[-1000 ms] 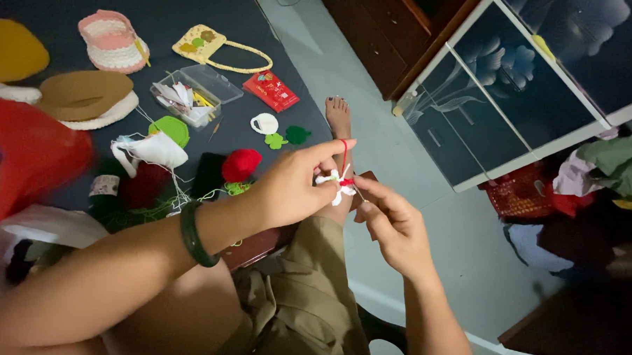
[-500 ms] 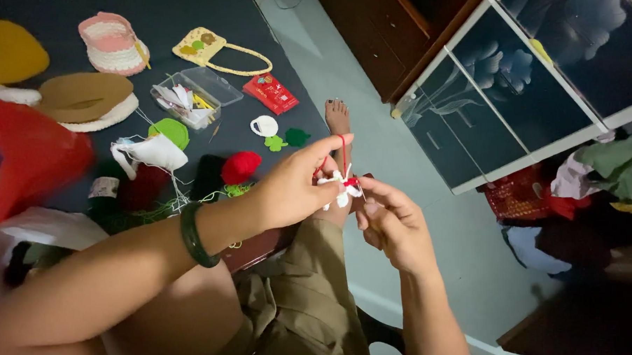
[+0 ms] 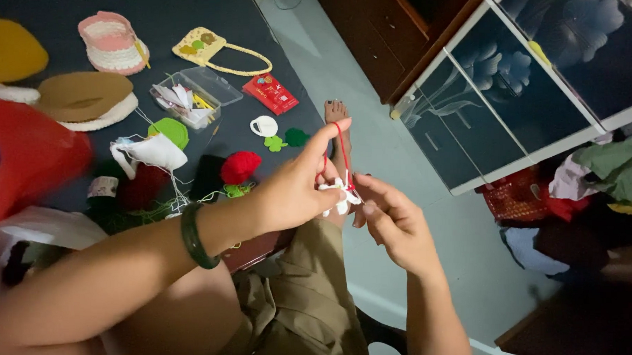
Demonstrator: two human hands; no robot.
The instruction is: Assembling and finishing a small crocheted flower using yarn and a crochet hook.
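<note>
In the middle of the frame, the left hand [image 3: 295, 192] is pinching a small white crocheted piece [image 3: 336, 191], with thin red yarn [image 3: 343, 152] looping over its raised finger. The right hand [image 3: 395, 227] is gripping the same piece from below. The yarn could be slipping off that finger and tangling if the pull goes slack.

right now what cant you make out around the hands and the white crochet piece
Head view only:
- White crochet piece: shape hidden by left hand fingers.
- Right hand: any hook too small, covered by fingers.
- Clear box: contents too small.
- Red bag: blurred, cut by left edge.
</note>
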